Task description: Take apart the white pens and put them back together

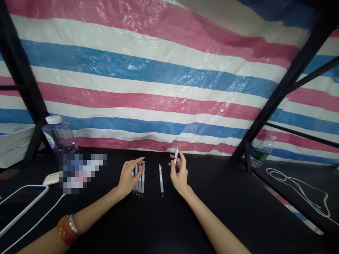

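Right hand (180,173) is pinching a raised pen (176,154), left hand (127,173) is curling over the pen row (143,184) (can't tell if gripping), lone pen (161,179) is pointing away from me between, nearer right.

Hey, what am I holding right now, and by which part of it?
Your right hand pinches a white pen below its raised end. Your left hand is at the row of pens; whether it grips any, I can't tell.
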The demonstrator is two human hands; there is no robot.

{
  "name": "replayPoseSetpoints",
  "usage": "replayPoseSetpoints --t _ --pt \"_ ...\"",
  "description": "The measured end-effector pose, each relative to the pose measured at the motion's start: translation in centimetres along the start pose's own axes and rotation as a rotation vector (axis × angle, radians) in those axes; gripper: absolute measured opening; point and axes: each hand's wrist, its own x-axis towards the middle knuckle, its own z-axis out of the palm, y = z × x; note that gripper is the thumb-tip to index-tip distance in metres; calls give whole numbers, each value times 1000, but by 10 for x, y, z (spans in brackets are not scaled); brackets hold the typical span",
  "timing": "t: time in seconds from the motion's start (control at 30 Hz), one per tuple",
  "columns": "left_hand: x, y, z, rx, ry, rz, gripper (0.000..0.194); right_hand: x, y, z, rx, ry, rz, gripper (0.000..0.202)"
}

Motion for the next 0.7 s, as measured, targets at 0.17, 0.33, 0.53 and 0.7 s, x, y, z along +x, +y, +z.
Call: replayPoseSetpoints --t 0.17,0.33,0.53,0.7 --pt "1 1 -1 -14 -4 -8 28 3 -4 -3 98 -30 158 68" --pt "0 0 0 -18 -16 2 26 4 -1 -4 143 -45 221 66" --pt "0 -2 1 -6 -32 -8 19 4 2 -2 262 -34 336 66" --pt "0 -3 2 -2 -58 -15 17 6 -2 0 277 9 389 63"
